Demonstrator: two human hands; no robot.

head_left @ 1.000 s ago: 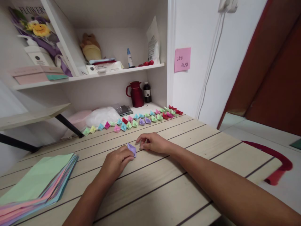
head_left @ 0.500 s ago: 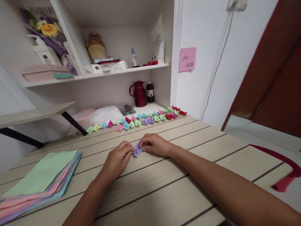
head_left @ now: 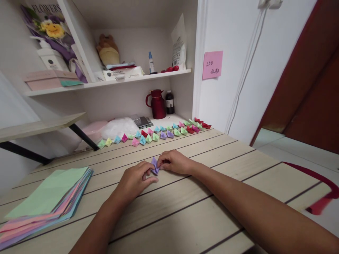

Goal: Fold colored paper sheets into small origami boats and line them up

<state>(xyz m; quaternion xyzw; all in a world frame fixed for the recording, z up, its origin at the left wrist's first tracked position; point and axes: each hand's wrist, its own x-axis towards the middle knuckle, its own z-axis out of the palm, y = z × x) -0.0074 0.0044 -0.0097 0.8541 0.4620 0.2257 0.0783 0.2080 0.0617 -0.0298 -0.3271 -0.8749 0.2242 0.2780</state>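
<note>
At left, a stack of coloured paper sheets (head_left: 50, 192) lies on the slatted wooden table (head_left: 169, 218), apart from my hands. My left hand (head_left: 135, 179) is partly open, thumb spread clear of the curled fingers, whose tips meet the left side of a purple origami boat (head_left: 155, 165). The boat is between my hands, nearer me than the small paper boats (head_left: 163, 135). My right hand (head_left: 173, 162) is nearly closed, pinching its right edge.
</note>
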